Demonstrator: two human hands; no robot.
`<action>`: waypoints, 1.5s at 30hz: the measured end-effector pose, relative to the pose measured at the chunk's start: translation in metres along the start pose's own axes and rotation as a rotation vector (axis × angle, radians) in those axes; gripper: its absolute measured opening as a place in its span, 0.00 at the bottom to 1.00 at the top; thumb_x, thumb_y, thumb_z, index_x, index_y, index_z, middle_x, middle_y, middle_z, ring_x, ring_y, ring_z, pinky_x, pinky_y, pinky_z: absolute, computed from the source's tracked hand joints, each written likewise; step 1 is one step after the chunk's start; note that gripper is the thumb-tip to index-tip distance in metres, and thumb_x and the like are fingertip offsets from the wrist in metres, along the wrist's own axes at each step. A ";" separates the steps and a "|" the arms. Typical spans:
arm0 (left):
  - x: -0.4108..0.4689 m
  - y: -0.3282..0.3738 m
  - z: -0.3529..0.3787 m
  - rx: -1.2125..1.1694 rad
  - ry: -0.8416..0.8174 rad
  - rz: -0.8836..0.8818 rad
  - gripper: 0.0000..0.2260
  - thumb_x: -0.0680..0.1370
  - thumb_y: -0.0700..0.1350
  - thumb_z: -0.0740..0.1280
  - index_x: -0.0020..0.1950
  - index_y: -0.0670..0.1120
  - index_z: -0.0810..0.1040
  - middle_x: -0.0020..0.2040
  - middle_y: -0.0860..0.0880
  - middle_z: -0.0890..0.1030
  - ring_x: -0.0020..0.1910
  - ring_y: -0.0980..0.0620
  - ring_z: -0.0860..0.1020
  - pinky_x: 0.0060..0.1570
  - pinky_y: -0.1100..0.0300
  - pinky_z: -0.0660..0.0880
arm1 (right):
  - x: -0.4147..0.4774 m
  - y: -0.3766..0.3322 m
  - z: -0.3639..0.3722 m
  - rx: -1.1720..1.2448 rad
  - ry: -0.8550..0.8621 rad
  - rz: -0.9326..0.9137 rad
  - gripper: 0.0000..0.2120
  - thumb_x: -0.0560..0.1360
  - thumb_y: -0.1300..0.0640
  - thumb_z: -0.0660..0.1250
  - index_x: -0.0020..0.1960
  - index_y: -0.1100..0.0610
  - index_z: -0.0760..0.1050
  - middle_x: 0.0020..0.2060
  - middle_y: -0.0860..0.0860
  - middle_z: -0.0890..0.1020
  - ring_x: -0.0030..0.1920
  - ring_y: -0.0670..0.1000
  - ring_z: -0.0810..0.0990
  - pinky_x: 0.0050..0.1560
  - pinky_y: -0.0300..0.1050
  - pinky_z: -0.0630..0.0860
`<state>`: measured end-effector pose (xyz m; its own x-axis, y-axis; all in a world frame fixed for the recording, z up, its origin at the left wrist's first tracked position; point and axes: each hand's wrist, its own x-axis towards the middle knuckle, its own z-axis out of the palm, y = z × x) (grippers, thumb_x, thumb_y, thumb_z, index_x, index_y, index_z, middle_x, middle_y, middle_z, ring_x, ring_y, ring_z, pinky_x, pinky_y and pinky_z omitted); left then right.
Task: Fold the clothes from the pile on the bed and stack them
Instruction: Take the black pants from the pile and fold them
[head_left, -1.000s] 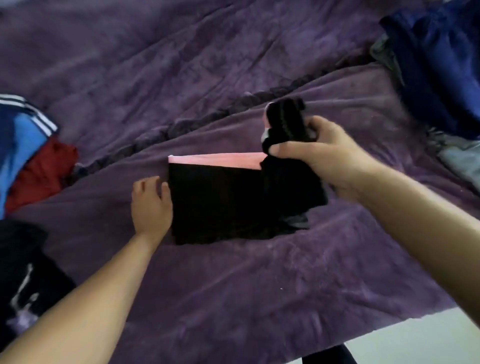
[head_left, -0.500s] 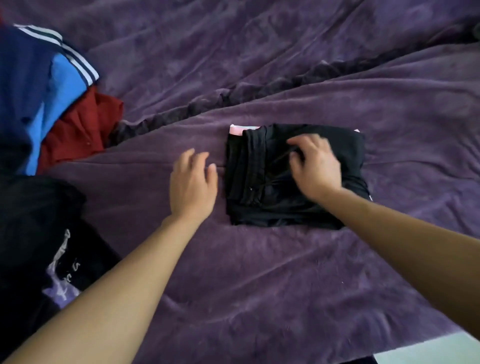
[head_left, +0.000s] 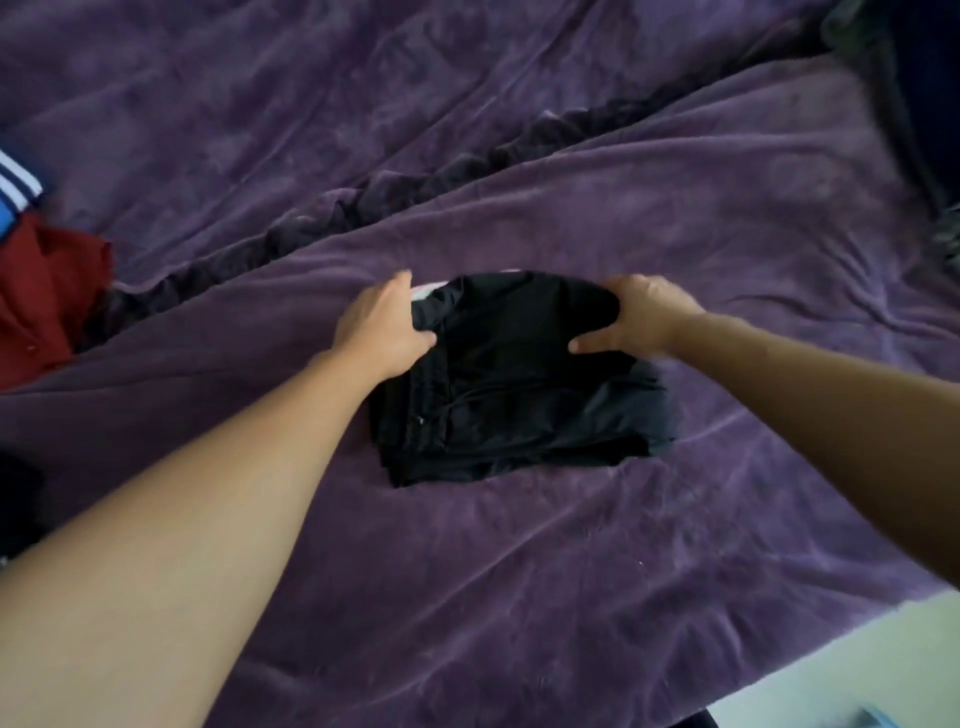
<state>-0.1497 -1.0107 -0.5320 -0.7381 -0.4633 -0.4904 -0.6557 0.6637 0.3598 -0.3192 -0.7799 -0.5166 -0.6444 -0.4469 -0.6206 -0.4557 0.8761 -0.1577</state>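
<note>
A folded black garment (head_left: 524, 384) lies in the middle of the purple bedspread (head_left: 519, 571), with a sliver of pink showing at its far left corner. My left hand (head_left: 387, 325) grips the garment's far left edge, thumb on top and fingers tucked under it. My right hand (head_left: 641, 317) grips the far right edge the same way, thumb pointing inward across the black cloth. Both arms reach in from the near side.
Folded clothes sit at the left edge: a red piece (head_left: 47, 296) under a blue one with white stripes (head_left: 13, 192). Dark clothes (head_left: 914, 104) lie at the far right. A ruffled seam (head_left: 415, 187) crosses the bed. The bed's near edge meets pale floor (head_left: 857, 660) at bottom right.
My right hand laid the lifted black end down onto the garment, completing the fold. Both hands then moved to its far corners and took hold of the edges.
</note>
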 end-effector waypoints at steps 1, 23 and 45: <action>-0.005 0.002 -0.001 -0.012 0.004 0.010 0.19 0.71 0.47 0.72 0.59 0.44 0.74 0.58 0.43 0.77 0.58 0.40 0.75 0.49 0.49 0.74 | -0.011 0.002 0.003 0.013 0.050 -0.023 0.36 0.60 0.32 0.74 0.62 0.51 0.74 0.55 0.55 0.81 0.55 0.59 0.78 0.50 0.49 0.75; 0.014 0.425 0.000 0.061 0.142 0.336 0.05 0.69 0.41 0.69 0.38 0.46 0.74 0.34 0.46 0.78 0.40 0.38 0.77 0.38 0.47 0.74 | -0.112 0.344 -0.129 0.410 0.477 -0.058 0.19 0.67 0.38 0.70 0.41 0.47 0.65 0.38 0.47 0.79 0.43 0.56 0.79 0.37 0.48 0.69; 0.064 0.746 0.176 0.195 0.254 0.791 0.22 0.78 0.53 0.63 0.69 0.45 0.70 0.69 0.41 0.68 0.67 0.41 0.67 0.62 0.48 0.67 | -0.188 0.612 -0.121 0.642 0.549 0.644 0.32 0.69 0.39 0.71 0.68 0.49 0.67 0.59 0.51 0.78 0.61 0.55 0.76 0.59 0.55 0.75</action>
<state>-0.6579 -0.4423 -0.4344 -0.9958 0.0768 0.0493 0.0896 0.9259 0.3669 -0.5513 -0.1821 -0.4033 -0.9108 0.2550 -0.3246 0.3762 0.8363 -0.3989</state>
